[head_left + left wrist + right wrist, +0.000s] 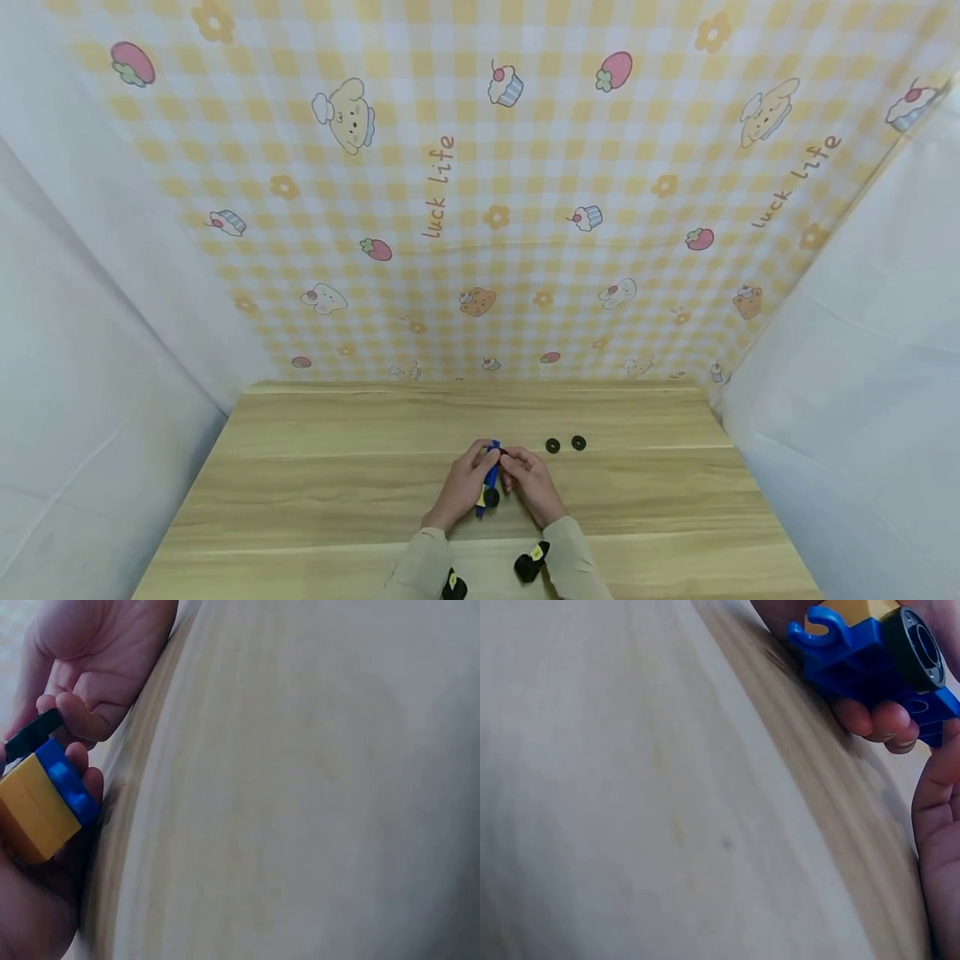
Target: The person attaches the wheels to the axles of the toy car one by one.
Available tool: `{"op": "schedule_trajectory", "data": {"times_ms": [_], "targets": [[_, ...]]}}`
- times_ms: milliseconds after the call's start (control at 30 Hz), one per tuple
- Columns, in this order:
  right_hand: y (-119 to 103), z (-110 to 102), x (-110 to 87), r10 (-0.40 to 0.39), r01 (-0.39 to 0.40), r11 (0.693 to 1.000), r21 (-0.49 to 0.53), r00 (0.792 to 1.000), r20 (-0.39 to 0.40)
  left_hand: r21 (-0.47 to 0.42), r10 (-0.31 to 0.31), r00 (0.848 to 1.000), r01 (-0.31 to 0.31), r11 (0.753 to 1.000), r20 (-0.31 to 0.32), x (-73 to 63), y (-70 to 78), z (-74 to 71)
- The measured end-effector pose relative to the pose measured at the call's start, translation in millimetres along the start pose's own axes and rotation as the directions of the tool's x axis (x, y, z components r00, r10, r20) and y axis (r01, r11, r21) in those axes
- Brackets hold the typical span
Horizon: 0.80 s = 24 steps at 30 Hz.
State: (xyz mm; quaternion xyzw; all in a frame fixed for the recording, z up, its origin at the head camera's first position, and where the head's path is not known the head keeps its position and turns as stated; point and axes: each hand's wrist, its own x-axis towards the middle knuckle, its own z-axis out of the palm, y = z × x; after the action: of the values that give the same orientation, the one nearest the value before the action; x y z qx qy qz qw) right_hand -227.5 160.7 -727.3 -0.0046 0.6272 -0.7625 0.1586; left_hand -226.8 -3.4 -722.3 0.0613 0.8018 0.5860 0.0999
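Observation:
My left hand (459,487) grips a blue toy car chassis (491,477) with a yellow block (39,810) on it. In the right wrist view a black wheel (915,649) sits on the chassis side, and a blue hook (821,626) sticks out at one end. Fingers (853,718) of the left hand lie curled against the chassis. At the far end, my right hand (534,482) pinches another dark wheel (34,733) against the chassis. Whether that wheel is seated on an axle is hidden by the fingers.
Two loose black wheels (552,446) lie on the wooden table (337,475), beyond the right hand and to its right. A patterned yellow-check cloth (495,250) hangs behind the table, with white cloth on both sides. Black wrist devices (528,567) are strapped near both sleeves.

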Motion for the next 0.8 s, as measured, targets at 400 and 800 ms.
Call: {"op": "schedule_trajectory", "data": {"times_ms": [400,800], "targets": [[7.5,-6.4,-0.6,-0.002,0.006,0.968,0.253,1.0,-0.015,-0.167,-0.065,0.997,0.071,0.983,0.038,-3.7,-2.2,-6.2],[7.8,-9.5,-1.0,-0.018,0.03,0.905,0.425,0.999,-0.033,-0.289,-0.024,0.984,0.074,0.954,0.175,-7.9,0.7,-9.7]]}}
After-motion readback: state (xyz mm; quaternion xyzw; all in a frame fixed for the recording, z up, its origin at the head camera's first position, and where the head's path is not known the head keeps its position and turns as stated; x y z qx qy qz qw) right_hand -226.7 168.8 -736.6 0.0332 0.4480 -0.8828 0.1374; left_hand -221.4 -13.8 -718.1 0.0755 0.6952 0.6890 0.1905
